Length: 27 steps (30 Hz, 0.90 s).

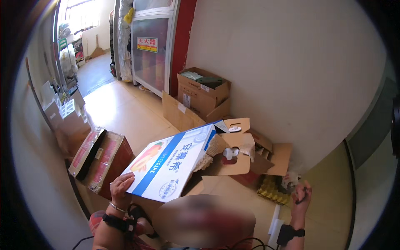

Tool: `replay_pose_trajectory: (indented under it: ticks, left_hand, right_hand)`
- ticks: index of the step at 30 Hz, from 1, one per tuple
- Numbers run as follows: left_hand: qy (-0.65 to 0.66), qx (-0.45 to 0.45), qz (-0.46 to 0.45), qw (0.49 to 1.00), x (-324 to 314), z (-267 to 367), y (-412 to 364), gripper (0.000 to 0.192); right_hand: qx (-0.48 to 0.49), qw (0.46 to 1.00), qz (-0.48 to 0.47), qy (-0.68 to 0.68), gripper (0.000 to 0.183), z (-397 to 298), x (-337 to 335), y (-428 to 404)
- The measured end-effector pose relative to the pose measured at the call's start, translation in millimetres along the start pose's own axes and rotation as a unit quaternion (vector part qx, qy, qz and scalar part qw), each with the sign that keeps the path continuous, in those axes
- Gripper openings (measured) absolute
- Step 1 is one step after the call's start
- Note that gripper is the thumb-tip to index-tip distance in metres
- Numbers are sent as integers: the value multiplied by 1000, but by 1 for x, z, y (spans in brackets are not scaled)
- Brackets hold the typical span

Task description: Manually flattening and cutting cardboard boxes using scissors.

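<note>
A white and blue printed cardboard carton [165, 162] lies tilted in front of me, with pictures of fruit on its top face. My left hand [122, 187] grips its near left corner, fingers over the edge. Torn brown cardboard flaps [234, 162] spread from its right end, with white plastic pieces [231, 153] in their cutouts. Off to the right, my right hand [301, 193] is raised with bent fingers. Crumpled clear plastic [290, 180] shows right beside those fingertips; whether they hold it is unclear. Below it sits a yellowish egg tray [273, 190].
A worn red and brown box [100, 156] stands at the left. Against the wall is an open brown carton [203, 90] with items inside, near a glass-fronted cabinet [151, 56]. White cartons [67, 112] line the left wall. A blurred patch hides the area near my lap.
</note>
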<state>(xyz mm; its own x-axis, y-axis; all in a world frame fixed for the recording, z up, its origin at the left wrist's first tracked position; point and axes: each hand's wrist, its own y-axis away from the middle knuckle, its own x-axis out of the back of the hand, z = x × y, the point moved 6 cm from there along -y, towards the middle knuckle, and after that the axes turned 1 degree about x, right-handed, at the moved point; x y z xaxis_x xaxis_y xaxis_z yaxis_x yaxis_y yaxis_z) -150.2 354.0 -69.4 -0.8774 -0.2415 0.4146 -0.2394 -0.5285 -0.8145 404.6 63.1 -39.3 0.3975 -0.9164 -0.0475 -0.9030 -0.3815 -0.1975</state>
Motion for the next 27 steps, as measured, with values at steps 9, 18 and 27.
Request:
replay_pose_trajectory:
  ticks: [9, 18, 27]
  left_hand:
    - [97, 445, -8, 890, -8, -7, 16, 14]
    - [510, 564, 136, 635, -44, -23, 54, 23]
    - [501, 580, 183, 616, -46, -22, 64, 20]
  right_hand:
    - [-37, 896, -418, 145, 75, -92, -197, 100]
    - [-200, 626, -741, 135, 69, -32, -244, 220]
    - [-369, 622, -658, 210, 30, -15, -255, 226]
